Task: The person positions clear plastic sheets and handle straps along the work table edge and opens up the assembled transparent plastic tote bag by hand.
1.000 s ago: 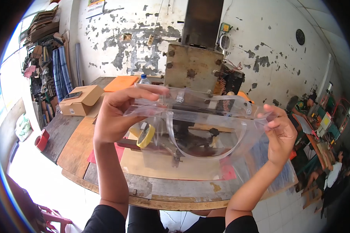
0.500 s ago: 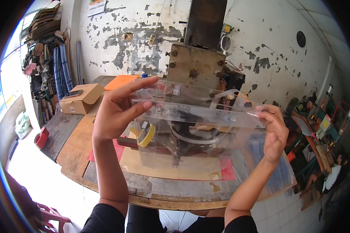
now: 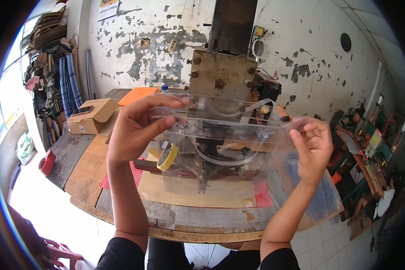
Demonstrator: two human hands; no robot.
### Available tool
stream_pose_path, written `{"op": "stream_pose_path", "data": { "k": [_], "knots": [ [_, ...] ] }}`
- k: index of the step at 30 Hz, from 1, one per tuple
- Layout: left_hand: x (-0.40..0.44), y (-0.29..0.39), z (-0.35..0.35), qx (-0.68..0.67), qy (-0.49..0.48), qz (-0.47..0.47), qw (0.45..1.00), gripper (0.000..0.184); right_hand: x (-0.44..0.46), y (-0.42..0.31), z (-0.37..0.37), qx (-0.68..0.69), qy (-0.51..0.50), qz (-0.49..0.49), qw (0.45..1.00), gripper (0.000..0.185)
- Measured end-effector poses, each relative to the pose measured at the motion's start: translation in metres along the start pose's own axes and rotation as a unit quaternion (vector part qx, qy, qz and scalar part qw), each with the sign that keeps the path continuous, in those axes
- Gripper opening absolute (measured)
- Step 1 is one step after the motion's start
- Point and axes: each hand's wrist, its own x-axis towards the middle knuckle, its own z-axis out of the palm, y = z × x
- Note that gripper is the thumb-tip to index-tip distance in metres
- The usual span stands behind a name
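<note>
While your left hand [image 3: 132, 128] grips the left end of the clear plastic bag [image 3: 220, 128], thumb and fingers spread, your right hand [image 3: 314, 146] pinches its right end; its long axis runs crosswise at mid-frame between them, upper edges apart. The worn table [image 3: 189, 221] lies below, the metal press [image 3: 222, 78] behind, the peeling wall [image 3: 301, 36] upper right

The dark column [image 3: 233, 27] and the calendar [image 3: 108, 9] run off the top edge. The clear plastic [image 3: 225, 131] veils the machine's lower part [image 3: 207, 157] and hides most of the bottle [image 3: 164, 89]; its small printed marks are illegible. The clock's [image 3: 345, 42] hands are too small to read. The bottom edge crops both black sleeves [image 3: 123, 254].
</note>
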Motion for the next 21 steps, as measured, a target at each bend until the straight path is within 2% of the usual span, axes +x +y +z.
{"op": "stream_pose_path", "data": {
  "k": [2, 4, 14, 16, 17, 19, 21],
  "knots": [
    [0.000, -0.001, 0.000, 0.001, -0.009, 0.021, 1.000, 0.030, 0.000, 0.002, -0.004, -0.045, -0.022, -0.009, 0.999, 0.018],
    [-0.001, 0.004, 0.000, 0.030, 0.010, -0.043, 0.999, 0.021, 0.001, 0.002, -0.003, -0.059, -0.018, -0.017, 0.998, 0.016],
    [0.000, 0.001, 0.005, 0.043, 0.023, -0.019, 0.999, 0.028, 0.001, 0.002, -0.004, -0.084, -0.013, -0.027, 0.996, 0.018],
    [0.000, 0.007, 0.010, 0.131, 0.028, 0.009, 0.991, 0.031, 0.001, 0.002, -0.004, -0.085, -0.013, -0.030, 0.996, 0.018],
    [0.000, 0.009, 0.012, 0.131, 0.028, 0.008, 0.991, 0.031, 0.001, 0.002, -0.004, -0.086, -0.013, -0.033, 0.996, 0.018],
    [-0.001, 0.012, 0.017, 0.253, 0.049, 0.057, 0.965, 0.034, 0.000, 0.001, -0.002, -0.090, 0.000, -0.037, 0.995, 0.018],
    [-0.001, 0.015, 0.024, 0.277, 0.060, 0.066, 0.957, 0.039, 0.000, 0.000, 0.000, -0.091, 0.011, -0.043, 0.995, 0.018]
  ]
}}
